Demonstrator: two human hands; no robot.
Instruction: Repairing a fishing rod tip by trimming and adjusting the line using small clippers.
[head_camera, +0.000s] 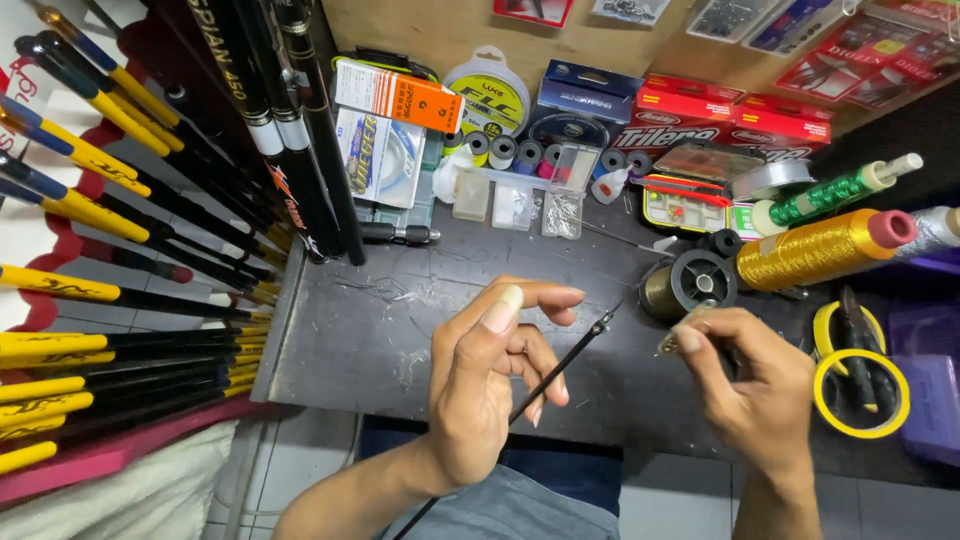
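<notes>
My left hand (490, 370) grips a thin black rod tip (570, 355) that slants up to the right, its small metal guide end at the top. My right hand (750, 385) pinches a small brass-coloured piece (685, 328) between thumb and forefinger, a short way right of the rod's end. Both hands hover over a dark scuffed worktop (380, 330). A black spool of olive thread (690, 285) lies just above my right hand.
Many black and yellow fishing rods (150, 250) lean along the left. Boxes of line, small thread spools and clear plastic trays (520, 195) crowd the back. A gold thread cone (820, 250) and green spool (830, 195) lie at right, with yellow-handled scissors (860, 375) beside them.
</notes>
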